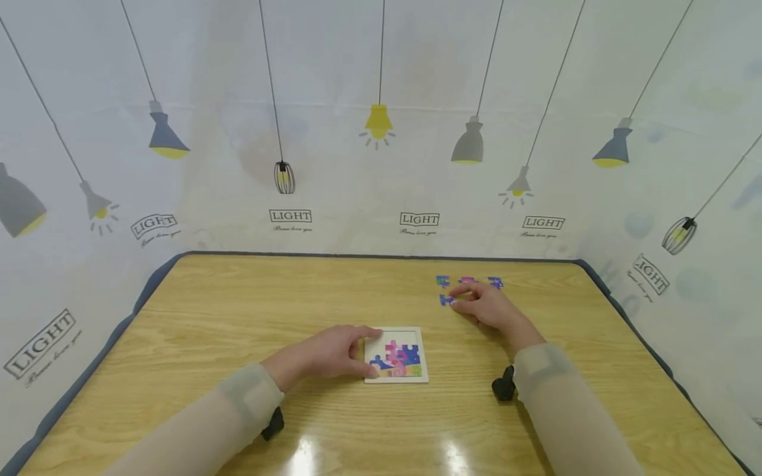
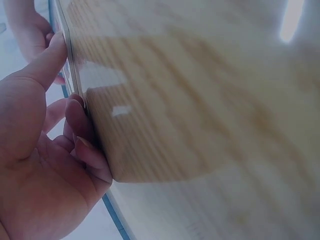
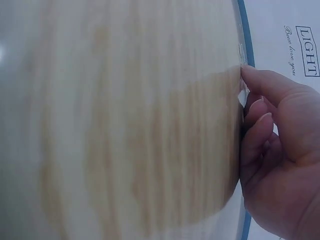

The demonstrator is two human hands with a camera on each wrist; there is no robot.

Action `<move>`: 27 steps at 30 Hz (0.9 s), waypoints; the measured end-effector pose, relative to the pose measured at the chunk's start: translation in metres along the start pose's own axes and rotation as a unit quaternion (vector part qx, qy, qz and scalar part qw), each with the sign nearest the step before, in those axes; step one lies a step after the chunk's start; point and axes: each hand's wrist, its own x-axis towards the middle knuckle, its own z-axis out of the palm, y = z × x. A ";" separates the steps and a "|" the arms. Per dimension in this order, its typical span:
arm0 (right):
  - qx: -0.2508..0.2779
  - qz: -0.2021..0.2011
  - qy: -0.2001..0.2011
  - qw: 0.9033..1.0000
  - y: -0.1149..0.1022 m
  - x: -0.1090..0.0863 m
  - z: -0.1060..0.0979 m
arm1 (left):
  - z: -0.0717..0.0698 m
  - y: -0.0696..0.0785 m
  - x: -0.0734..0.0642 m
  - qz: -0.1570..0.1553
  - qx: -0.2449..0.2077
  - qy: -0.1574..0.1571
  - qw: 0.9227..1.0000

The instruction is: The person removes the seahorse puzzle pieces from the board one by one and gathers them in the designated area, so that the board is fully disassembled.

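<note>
A pale backdrop [image 1: 333, 79] printed with hanging lamps and the word LIGHT closes in the far and side edges of a wood-grained table [image 1: 268, 291]. Two light sleeves reach in from the near side, the left one [image 1: 196, 423] ending at the left hand [image 1: 327, 352], the right one [image 1: 583, 410] at the right hand [image 1: 491, 307]. The left hand holds a square white puzzle tray [image 1: 401, 336] by its left side, thumb at the near corner and forefinger at the far one, spread wide; the remaining fingers curl loosely beneath the palm. The right hand's thumb and forefinger are bent close together, tips beside a small blue piece [image 1: 446, 300]; whether they pinch it I cannot tell. The tray lies flat near the middle of the table, joined pink, blue, yellow and green pieces [image 1: 395, 360] filling mainly its near part. A black wrist device [image 1: 504, 387] hangs under the right cuff. Beyond the right hand lie a blue-and-green piece [image 1: 442, 281], another blue piece [image 1: 495, 282] and a pink piece [image 1: 467, 280], which the fingers partly hide.
</note>
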 end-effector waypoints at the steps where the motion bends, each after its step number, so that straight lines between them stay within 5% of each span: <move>1: -0.001 0.001 0.000 1.000 0.000 0.000 0.000 | 0.000 0.000 0.000 -0.001 0.001 0.000 1.000; 27: 0.002 0.016 0.013 1.000 0.000 0.000 0.002 | -0.001 0.000 0.001 0.005 -0.001 -0.001 1.000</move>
